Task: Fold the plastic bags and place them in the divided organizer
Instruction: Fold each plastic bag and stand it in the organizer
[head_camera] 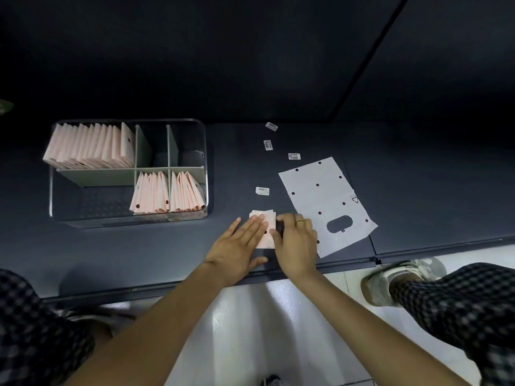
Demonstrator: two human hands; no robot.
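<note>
Far left on the dark table (111, 246): clear divided organizer (128, 171) with grey dividers. Back-left compartment is packed with folded pink bags (89, 146) standing on edge, the two front-right compartments hold smaller upright batches (167, 193), the back-middle, back-right and front-left compartments look unfilled – standing them upright probably keeps each one easy to see and pull out

Centre, near the table's front edge: the bag being folded (263, 229), now a small pink-white packet lying flat. Left hand (237, 246) lies on it with fingers straight, palm down, pressing – likely to hold the creases so the slippery plastic doesn't spring open. Right hand (296, 243), ring on one finger, sits just beside, touching the packet's right edge with fingers curled at it; looks like it's tucking or pinching the last fold, exact grip hard to tell. Hands are close together, nearly touching over the packet

Small white stickers (262, 191) lie scattered on the table behind the hands, apart from each other

Right: one unfolded bag (323, 196), white with dark dots and a cut-out handle, lies flat just beside the right hand – its near corner goes under that hand, so next in line by my read

Judgement: fold nearly finished, packet not yet in the organizer
</note>
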